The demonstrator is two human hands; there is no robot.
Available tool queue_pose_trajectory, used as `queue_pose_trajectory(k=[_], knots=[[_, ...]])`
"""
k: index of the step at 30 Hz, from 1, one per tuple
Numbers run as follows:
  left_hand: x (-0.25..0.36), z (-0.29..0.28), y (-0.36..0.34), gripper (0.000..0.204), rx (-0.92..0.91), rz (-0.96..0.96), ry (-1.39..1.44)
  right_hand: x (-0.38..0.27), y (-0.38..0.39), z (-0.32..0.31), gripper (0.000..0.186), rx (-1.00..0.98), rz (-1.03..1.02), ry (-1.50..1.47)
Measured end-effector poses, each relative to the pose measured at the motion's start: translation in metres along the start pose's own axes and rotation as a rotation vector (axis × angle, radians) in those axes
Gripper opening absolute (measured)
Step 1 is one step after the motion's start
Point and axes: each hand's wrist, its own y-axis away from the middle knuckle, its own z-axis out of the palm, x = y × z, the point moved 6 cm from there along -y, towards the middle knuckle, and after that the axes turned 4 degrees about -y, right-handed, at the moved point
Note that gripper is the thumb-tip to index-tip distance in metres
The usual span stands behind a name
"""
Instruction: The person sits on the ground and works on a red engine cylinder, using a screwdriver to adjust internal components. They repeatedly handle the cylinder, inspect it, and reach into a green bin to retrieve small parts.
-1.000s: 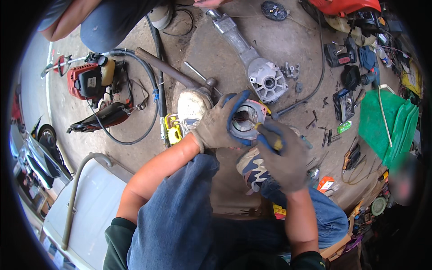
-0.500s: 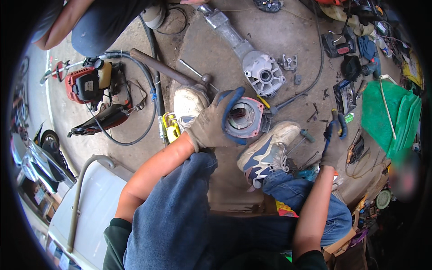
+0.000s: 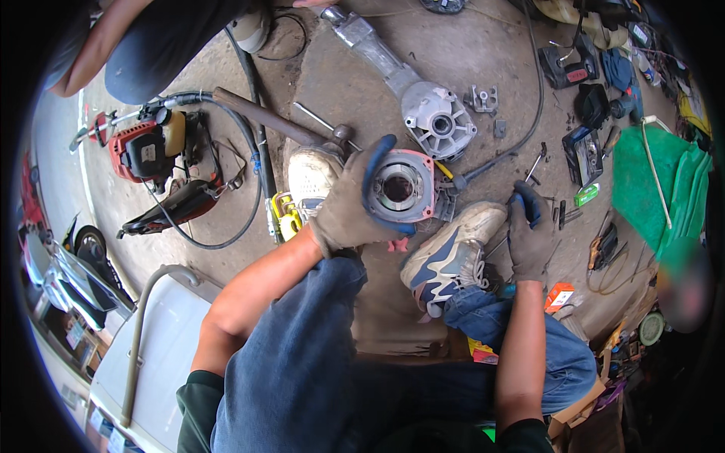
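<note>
My left hand (image 3: 349,202), in a grey glove with blue fingers, is wrapped round the near left side of a round motor housing (image 3: 427,180) with a reddish rim. The housing's open bore faces up, between my shoes. My right hand (image 3: 530,234), gloved too, is beyond my right shoe, its fingers curled together. A thin dark bolt (image 3: 537,161) sticks out past its fingertips; the glove hides its lower end. Beyond the housing lies a long silver tool body (image 3: 442,113) with a ribbed round end.
A hammer (image 3: 276,118) lies by my left shoe. A red engine unit (image 3: 140,151) stands at left, near a black hose. Black tool cases, a green sheet (image 3: 649,185) and loose parts line the right. Another person (image 3: 162,45) is at the upper left.
My right hand has moved left and toward me, and its fingers have closed on a bolt from the floor. My left hand stays on the housing, which now looks tipped slightly more upright.
</note>
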Motion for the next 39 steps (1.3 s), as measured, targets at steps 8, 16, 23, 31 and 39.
queue_pose_trajectory(k=[8,16,23,31,39], knots=[[-0.024,0.021,-0.003,0.053,-0.153,-0.565,1.235,-0.06,0.034,0.057,0.047,-0.45,0.09,-0.518],[-0.057,0.046,-0.003,0.073,-0.408,-0.641,1.767,-0.08,0.038,0.067,0.078,-0.609,0.094,-0.833],[-0.081,0.062,0.015,0.098,-0.236,-0.77,1.654,-0.088,0.038,0.072,0.102,-0.515,0.032,-0.798],[-0.059,0.087,0.01,0.088,-0.349,-0.85,1.486,-0.101,0.04,0.066,0.116,-0.326,-0.323,0.099],[-0.047,0.068,-0.003,0.06,-0.578,-0.738,0.61,-0.084,0.009,-0.031,0.098,-0.218,-0.175,-0.008]])
